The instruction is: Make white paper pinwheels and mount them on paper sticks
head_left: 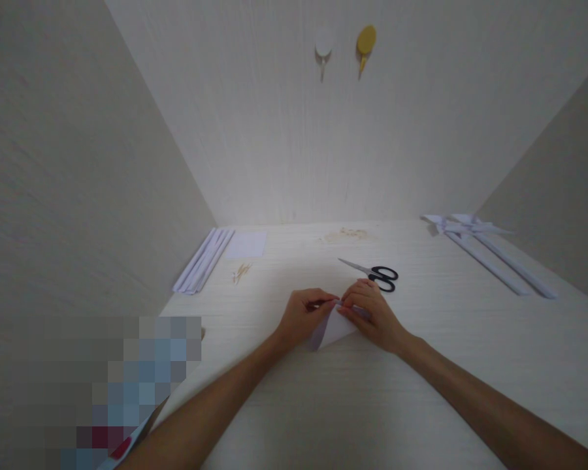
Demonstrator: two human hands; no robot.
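Both hands, left hand [304, 315] and right hand [372, 313], pinch the folded paper [329, 331] mid-table (scissors [372, 272] just behind); matching edges before creasing seems wise.

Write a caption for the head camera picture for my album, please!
Left hand and right hand pinch a folded white paper on the table, black-handled scissors lying just behind.

No text, label, brand, number or sign can be read anywhere in the view. The folded white paper [330, 331], the scissors [376, 274], the paper strips [203, 261] and the two wall hooks [344, 46] all show plain surfaces with no print. The patch at the lower left [127, 385] is blurred into blocks, so nothing can be made out there.
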